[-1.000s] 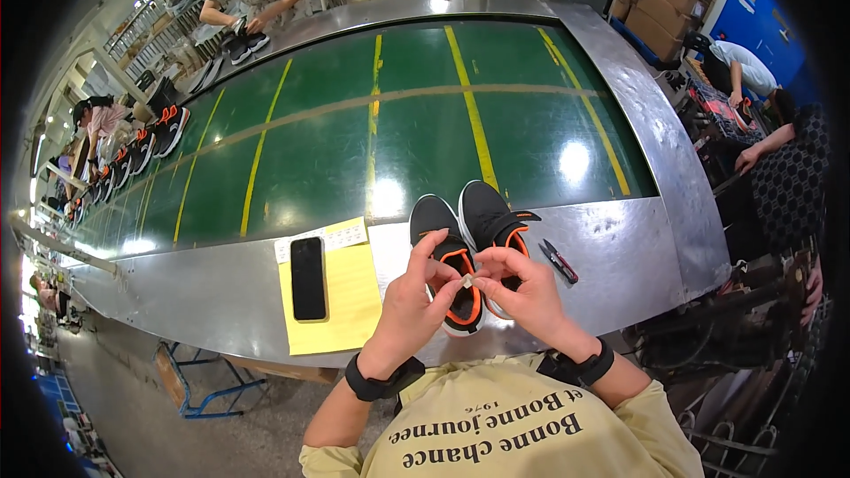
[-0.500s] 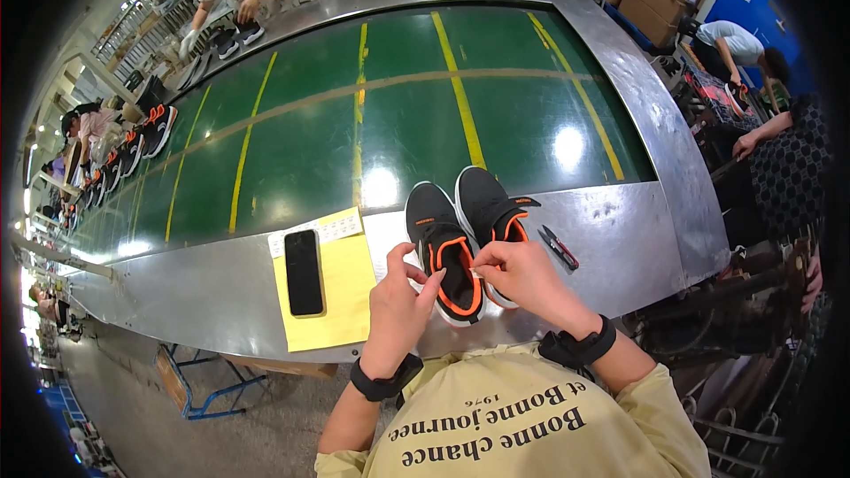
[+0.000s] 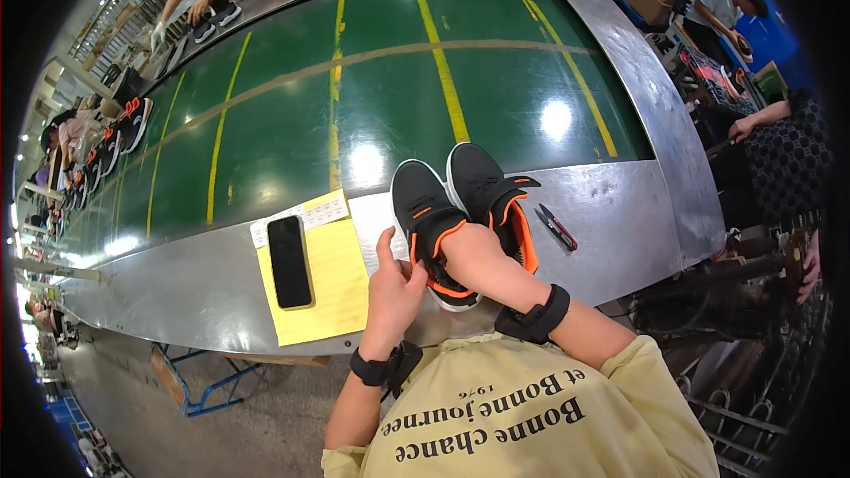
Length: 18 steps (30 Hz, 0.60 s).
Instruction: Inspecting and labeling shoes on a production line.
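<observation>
Two black sneakers with orange lining and white soles stand side by side on the metal table edge, toes away from me. My right hand (image 3: 471, 258) reaches down into the opening of the left sneaker (image 3: 418, 190), and its fingers are hidden inside. Beside that sneaker's left side is my left hand (image 3: 395, 294), index finger raised and thumb apart from it, near the collar. I see nothing held in it. The right sneaker (image 3: 476, 168) stands next to it, its strap end sticking out to the right. Small thread snips (image 3: 559, 228) lie to the right of the pair.
A black phone (image 3: 290, 263) rests on yellow paper (image 3: 341, 305) with a white label sheet at the left. Beyond the metal edge lies a green conveyor belt (image 3: 283, 124) with yellow lines. More sneakers (image 3: 133, 124) line the far left. Other people work at far left and right.
My right hand has moved left and down from above the collar into the left sneaker. My left hand's fingers have spread, the index finger pointing up. The view has shifted slightly.
</observation>
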Tool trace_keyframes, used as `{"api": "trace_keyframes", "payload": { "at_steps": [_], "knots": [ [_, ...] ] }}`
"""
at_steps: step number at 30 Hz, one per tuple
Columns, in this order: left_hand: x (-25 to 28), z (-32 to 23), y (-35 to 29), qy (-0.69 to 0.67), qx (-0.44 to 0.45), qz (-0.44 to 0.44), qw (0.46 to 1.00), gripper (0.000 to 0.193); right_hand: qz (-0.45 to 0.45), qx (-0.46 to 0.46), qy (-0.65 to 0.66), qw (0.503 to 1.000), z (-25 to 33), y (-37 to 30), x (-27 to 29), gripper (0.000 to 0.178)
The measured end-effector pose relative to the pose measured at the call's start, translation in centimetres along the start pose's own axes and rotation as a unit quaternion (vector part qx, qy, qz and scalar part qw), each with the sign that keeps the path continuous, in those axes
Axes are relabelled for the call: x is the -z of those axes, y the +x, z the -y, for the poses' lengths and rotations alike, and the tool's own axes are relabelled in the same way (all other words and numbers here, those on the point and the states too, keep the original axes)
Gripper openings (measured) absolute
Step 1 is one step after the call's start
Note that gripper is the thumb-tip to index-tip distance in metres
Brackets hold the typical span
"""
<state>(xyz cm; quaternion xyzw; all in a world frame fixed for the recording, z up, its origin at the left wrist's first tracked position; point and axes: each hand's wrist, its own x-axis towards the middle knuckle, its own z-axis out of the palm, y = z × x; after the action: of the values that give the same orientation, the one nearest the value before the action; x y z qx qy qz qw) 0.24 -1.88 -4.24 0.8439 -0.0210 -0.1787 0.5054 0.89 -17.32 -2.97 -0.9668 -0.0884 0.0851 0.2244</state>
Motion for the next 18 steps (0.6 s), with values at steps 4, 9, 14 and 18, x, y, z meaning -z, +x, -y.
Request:
{"api": "trace_keyframes", "payload": {
  "at_steps": [4,9,14,18],
  "knots": [
    [0.0,0.4,-0.2,-0.060,0.004,-0.003,0.998,0.063,0.018,-0.002,-0.049,0.999,0.3,0.1,-1.1,0.013],
    [-0.1,0.4,-0.2,-0.051,-0.026,-0.004,0.998,0.063,-0.003,0.015,-0.037,0.999,0.5,0.2,-1.7,0.013],
    [0.0,0.3,-0.3,-0.031,-0.038,-0.007,0.999,0.064,-0.001,-0.011,-0.117,0.993,1.1,0.4,-2.6,0.009],
    [0.0,0.6,-0.4,-0.039,-0.039,-0.013,0.998,0.066,0.015,-0.004,-0.156,0.988,1.5,0.4,-2.6,0.009]
  ]
}}
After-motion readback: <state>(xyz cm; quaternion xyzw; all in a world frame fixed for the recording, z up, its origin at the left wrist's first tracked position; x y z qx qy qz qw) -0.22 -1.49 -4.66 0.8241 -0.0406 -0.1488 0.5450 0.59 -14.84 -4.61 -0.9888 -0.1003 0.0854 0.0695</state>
